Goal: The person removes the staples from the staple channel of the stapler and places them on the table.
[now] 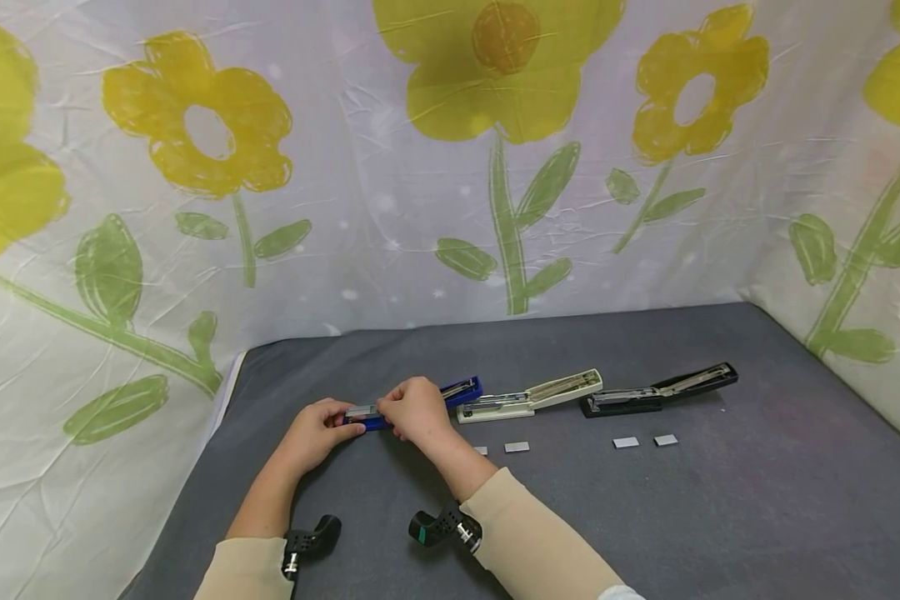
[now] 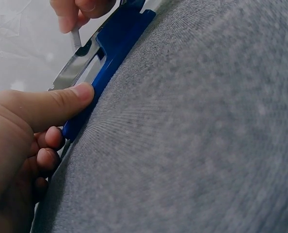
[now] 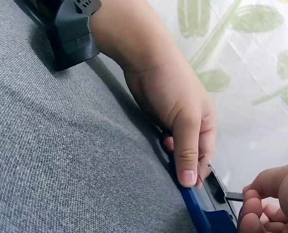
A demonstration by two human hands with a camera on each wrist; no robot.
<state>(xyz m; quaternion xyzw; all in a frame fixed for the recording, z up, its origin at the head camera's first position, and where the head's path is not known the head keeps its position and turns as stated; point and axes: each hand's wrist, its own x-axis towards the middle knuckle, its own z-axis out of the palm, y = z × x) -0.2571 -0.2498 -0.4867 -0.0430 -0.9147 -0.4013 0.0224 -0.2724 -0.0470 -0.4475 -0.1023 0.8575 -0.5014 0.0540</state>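
A blue stapler (image 1: pixel 461 390) lies opened out on the dark cloth, its top swung back to the right. My left hand (image 1: pixel 315 429) grips the left end of its base, thumb pressed along the near side in the left wrist view, where the blue base (image 2: pixel 117 41) and metal magazine (image 2: pixel 69 73) show. Over the magazine, my right hand (image 1: pixel 417 408) pinches a small grey strip of staples (image 2: pixel 76 39) between thumb and fingers. That strip's lower end meets the magazine in the left wrist view. Part of the stapler is hidden behind the right hand.
A cream stapler (image 1: pixel 528 396) and a black stapler (image 1: pixel 660 387) lie opened out to the right. Several loose staple strips (image 1: pixel 517 447) lie in front of them, one partly covered by the right forearm. A flowered curtain (image 1: pixel 345 250) hangs behind the table.
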